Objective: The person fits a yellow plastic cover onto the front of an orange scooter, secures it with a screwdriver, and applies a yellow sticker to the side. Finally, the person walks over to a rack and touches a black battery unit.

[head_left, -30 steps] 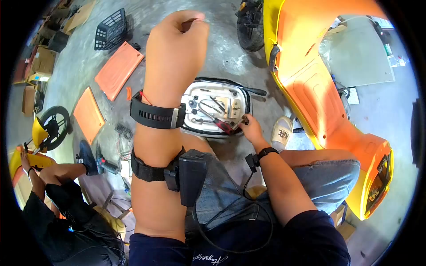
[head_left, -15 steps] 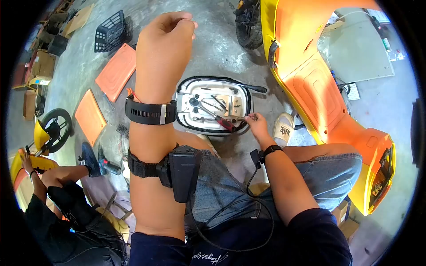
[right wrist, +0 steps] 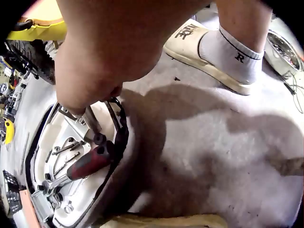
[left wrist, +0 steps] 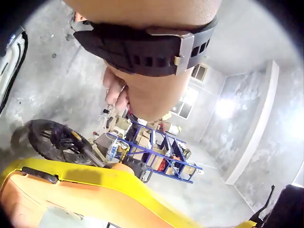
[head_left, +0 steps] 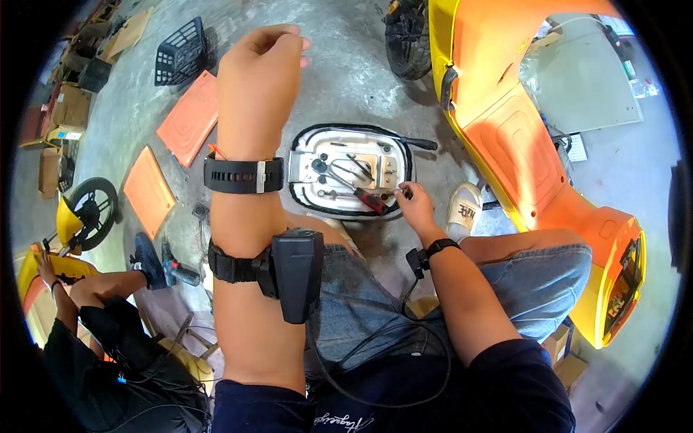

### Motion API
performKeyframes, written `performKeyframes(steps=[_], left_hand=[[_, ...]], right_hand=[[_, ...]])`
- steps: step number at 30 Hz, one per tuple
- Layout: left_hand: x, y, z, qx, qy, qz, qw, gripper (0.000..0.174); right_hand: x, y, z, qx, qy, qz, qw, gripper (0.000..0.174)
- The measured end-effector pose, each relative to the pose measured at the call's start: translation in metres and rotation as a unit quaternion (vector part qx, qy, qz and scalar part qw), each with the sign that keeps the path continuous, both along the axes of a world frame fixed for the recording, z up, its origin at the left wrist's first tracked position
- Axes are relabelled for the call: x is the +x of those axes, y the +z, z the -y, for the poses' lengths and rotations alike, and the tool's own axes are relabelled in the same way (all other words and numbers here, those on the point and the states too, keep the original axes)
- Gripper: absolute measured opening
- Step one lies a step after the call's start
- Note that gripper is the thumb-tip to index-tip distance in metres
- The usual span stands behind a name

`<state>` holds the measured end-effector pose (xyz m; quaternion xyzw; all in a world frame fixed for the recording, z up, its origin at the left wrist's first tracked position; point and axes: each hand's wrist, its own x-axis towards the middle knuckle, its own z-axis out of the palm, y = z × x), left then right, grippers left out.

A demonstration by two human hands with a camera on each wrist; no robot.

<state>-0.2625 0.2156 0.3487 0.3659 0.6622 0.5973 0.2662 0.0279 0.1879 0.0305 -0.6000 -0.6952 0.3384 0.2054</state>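
An upturned white pan with a black rim [head_left: 302, 137] lies on the floor, holding small parts and a ratchet with a red-and-black handle [head_left: 369, 200]. At its near right edge, my right hand [head_left: 416, 206] grips a small metal tool [right wrist: 91, 121], whose dark end is beside the red handle [right wrist: 90, 162] in the right wrist view. My left hand [head_left: 258, 90] is raised high to the left of the pan, its fingers bent toward the thumb. In the left wrist view, the left hand [left wrist: 142, 92] is partly covered by the watch strap; whether it pinches anything is unclear.
A large yellow-orange scooter body [head_left: 514, 137] stands at right, near a black tyre [head_left: 408, 50]. Orange panels [head_left: 149, 189] and a black basket [head_left: 179, 52] lie at left. Another person [head_left: 119, 339] sits at lower left, near a drill [head_left: 177, 270]. A long black handle [head_left: 421, 143] crosses the pan's far right rim.
My left hand has shifted left in the head view, uncovering the pan's left end. My right hand has moved slightly right, and the metal tool in it has turned.
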Motion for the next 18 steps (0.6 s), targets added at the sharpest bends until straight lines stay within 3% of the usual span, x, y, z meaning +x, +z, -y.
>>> performKeyframes(steps=[7, 11, 14, 16, 18], left_hand=[[-0.005, -0.004, 0.000, -0.008, 0.009, -0.004, 1.000, 0.031], [-0.004, -0.003, 0.003, -0.004, 0.015, -0.003, 1.000, 0.030], [-0.005, -0.003, 0.003, -0.029, 0.004, -0.026, 0.999, 0.028], [-0.008, -0.009, 0.003, -0.004, 0.016, -0.046, 0.999, 0.027], [-0.011, -0.012, 0.003, 0.002, 0.019, -0.056, 0.998, 0.027]], right_hand=[[-0.002, 0.009, -0.002, -0.036, 0.128, 0.130, 0.983, 0.028], [-0.009, 0.020, -0.001, -0.055, 0.147, 0.156, 0.975, 0.026], [-0.013, 0.023, 0.000, -0.006, 0.159, 0.168, 0.973, 0.021], [-0.017, 0.013, -0.001, 0.019, 0.246, 0.216, 0.945, 0.018], [-0.021, 0.002, 0.002, 0.032, 0.258, 0.232, 0.937, 0.018]])
